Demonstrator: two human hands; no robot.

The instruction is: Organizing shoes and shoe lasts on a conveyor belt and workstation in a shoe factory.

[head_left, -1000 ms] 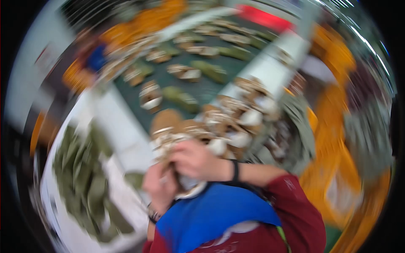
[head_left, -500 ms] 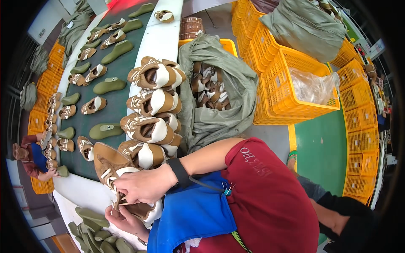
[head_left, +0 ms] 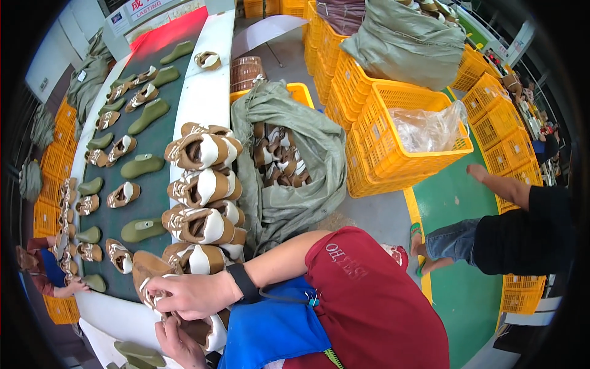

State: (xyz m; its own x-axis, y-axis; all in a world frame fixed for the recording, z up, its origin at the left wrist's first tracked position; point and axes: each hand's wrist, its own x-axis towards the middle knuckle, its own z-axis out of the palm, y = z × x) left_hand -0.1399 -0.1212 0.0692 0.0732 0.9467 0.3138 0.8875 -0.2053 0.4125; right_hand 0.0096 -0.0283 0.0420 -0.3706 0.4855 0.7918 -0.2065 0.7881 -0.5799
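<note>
A brown suede sneaker [head_left: 216,335] with a white heel and cream laces rests in front of me, its toe pointing to the upper left. Bent over its laces, my right hand [head_left: 193,296] is closed, with a black band on the wrist. My left hand [head_left: 179,342] pinches at the tongue and collar of the same shoe, just below the right. Finger contact with the lace is partly hidden. Beside the shoe, a row of stacked brown-and-white sneakers [head_left: 200,224] lines the white table edge [head_left: 184,115].
Green shoe lasts [head_left: 143,230] and more shoes lie on a dark green belt [head_left: 144,184]. A grey-green sack [head_left: 322,150] of shoes stands to the right, near yellow crates [head_left: 369,138]. One person [head_left: 52,261] works across the belt; another [head_left: 516,227] is in the aisle at right.
The whole view has shifted, and more of the person in the aisle shows. My hands stay on the sneaker; the strand stretched between my fingers earlier is no longer visible.
</note>
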